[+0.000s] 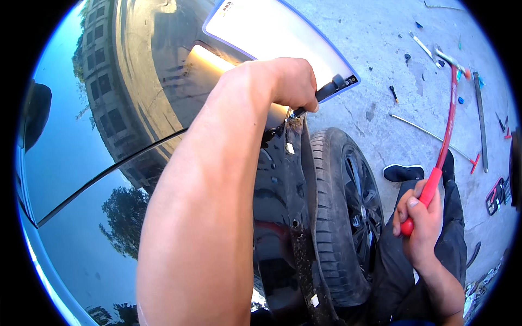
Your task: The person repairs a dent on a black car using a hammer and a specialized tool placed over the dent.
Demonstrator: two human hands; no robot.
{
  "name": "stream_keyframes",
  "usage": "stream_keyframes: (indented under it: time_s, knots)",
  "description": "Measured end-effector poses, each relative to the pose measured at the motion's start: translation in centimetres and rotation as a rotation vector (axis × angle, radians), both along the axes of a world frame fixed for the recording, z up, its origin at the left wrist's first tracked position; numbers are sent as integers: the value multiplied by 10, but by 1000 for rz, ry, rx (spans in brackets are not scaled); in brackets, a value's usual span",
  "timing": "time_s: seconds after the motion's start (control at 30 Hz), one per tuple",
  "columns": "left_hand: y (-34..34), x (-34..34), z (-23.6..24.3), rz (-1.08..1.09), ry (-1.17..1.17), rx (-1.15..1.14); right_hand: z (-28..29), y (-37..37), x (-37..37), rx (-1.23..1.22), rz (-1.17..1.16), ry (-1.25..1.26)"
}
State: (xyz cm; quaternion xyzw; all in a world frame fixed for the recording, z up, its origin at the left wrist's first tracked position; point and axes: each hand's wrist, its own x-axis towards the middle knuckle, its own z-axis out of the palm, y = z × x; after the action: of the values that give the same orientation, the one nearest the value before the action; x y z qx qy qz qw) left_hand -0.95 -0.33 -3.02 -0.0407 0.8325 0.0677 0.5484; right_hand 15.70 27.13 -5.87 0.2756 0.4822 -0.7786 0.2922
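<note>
My left hand [293, 84] is closed around a short dark rod-shaped tool [333, 86]. Its thin lower end meets the edge of the black car panel [296, 206], above the wheel. In my right hand [423, 217] is a hammer [448, 119], gripped near the end of its long red handle. The hammer's head points away from me, over the ground and apart from the tool. Beside my left hand, a bright white light board [272, 27] with a blue-purple rim stands against the glossy dark bodywork [163, 65].
A tyre [337, 217] with a dark spoked rim sits beside the panel edge. On the concrete lie a T-handled rod [429, 133], a flat dark bar [480, 122], a small black-and-brass piece [393, 94] and a pink-and-black case [495, 195]. My shoe [403, 173] is near the wheel.
</note>
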Motion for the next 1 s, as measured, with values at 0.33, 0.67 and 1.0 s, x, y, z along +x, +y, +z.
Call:
stream_keyframes:
  time_s: [0.33, 0.67, 1.0]
  knots:
    - [-5, -2, 9, -3, 47, 5, 3, -3, 2, -52, 42, 10]
    - [-9, -2, 8, -26, 36, -12, -1, -2, 6, -39, 142, -25]
    - [-13, 0, 16, -34, 57, -27, 1, -4, 4, -60, 307, 12]
